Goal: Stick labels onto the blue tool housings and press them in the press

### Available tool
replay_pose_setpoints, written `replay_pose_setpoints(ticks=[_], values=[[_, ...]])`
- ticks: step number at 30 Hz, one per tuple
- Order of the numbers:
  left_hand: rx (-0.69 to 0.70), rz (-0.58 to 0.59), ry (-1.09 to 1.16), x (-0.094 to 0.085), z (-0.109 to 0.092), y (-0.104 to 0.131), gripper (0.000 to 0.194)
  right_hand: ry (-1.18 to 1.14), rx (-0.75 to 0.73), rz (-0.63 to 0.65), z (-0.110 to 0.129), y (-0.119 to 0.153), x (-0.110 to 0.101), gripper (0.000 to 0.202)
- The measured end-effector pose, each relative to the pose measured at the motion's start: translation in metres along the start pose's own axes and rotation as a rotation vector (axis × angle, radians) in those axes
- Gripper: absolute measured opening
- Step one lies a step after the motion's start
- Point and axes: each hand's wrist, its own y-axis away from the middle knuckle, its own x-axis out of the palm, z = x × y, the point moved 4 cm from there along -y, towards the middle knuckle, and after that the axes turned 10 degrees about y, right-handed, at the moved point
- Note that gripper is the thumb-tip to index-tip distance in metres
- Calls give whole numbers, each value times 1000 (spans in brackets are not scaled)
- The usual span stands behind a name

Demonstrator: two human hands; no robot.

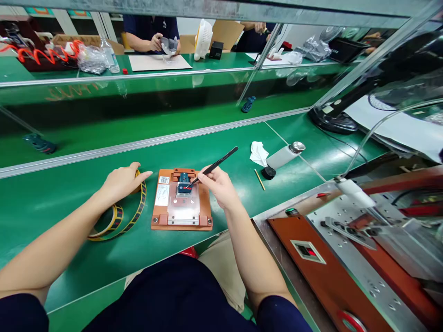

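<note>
Black tweezers (219,162) are held in my right hand (218,185), fingers closed around them. Their tips reach down to a small dark blue part with a lettered label (185,188), which sits in an orange-brown fixture (204,207). A clear plate (183,207) lies across the fixture, below the label. To the left, my left hand (119,184) lies over a roll of yellow-edged label strip (118,216), thumb and index finger stretched apart. Part of the strip is hidden under that hand, and I cannot tell whether the other fingers touch it.
Right of the fixture lie a white tissue (258,153), a bottle (282,157), a black cap (268,172) and a thin yellow stick (259,180). A machine with an orange panel (311,263) stands at the right. Behind the green partition (155,106), other people work.
</note>
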Motion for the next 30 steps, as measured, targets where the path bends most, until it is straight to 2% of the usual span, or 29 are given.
replay_pose_setpoints(ticks=[2,3,5,7,9,11,13,15,30], values=[[-13,-94,-40,-9,-3,13,70,-8,2,17,-2,-1,1,34],[27,-169,-20,-13,-6,21,65,-8,-1,21,-3,-2,1,33],[228,-324,94,-12,-19,42,50,-4,-7,26,-3,-3,2,33],[514,-405,233,1,-37,68,36,5,-9,17,-3,-3,2,33],[767,-383,318,24,-55,92,31,16,-12,-1,-3,-3,2,34],[919,-339,322,47,-71,109,38,16,-14,-12,-4,-2,3,34],[956,-342,279,64,-80,118,45,7,-20,-13,-4,-1,4,33],[938,-373,246,71,-84,120,44,6,-26,-11,-4,0,4,32],[908,-379,238,76,-81,117,43,12,-20,-19,-7,0,5,33]])
